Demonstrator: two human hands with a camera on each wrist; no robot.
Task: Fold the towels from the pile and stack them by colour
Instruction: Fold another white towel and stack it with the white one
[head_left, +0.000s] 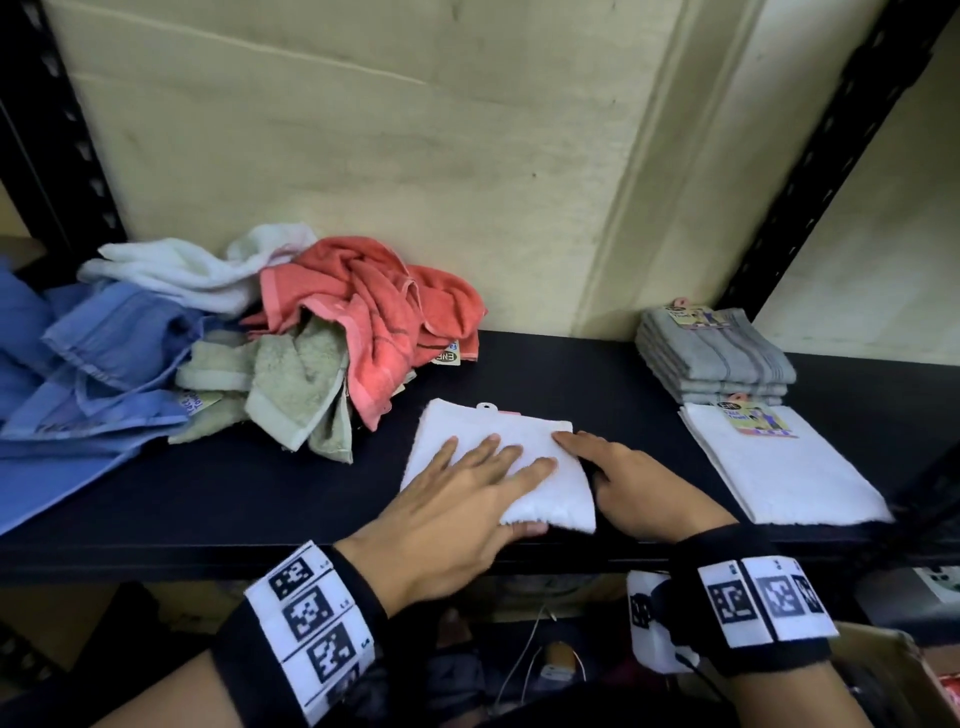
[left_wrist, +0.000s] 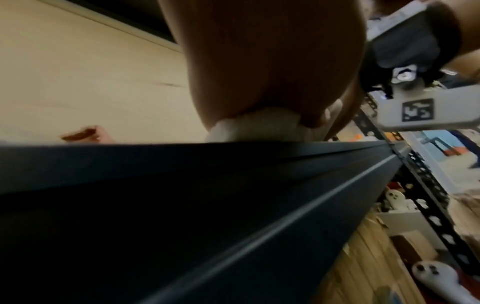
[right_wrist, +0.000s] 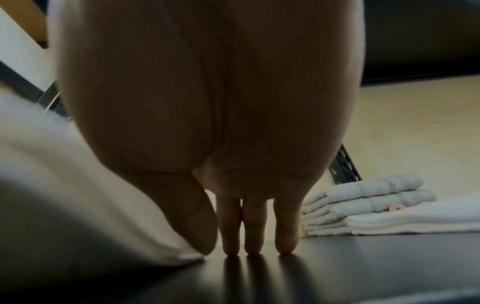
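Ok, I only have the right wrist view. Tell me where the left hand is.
Observer: The left hand lies on the folded white towel, fingers straight and spread.
Operator: Now list what is in the pile.
Observer: The pile at the left of the shelf holds blue, white, green and red towels, all unfolded.
Operator: Say whether the white stack has a label.
Observer: Yes, the white stack has a coloured paper label at its far edge.
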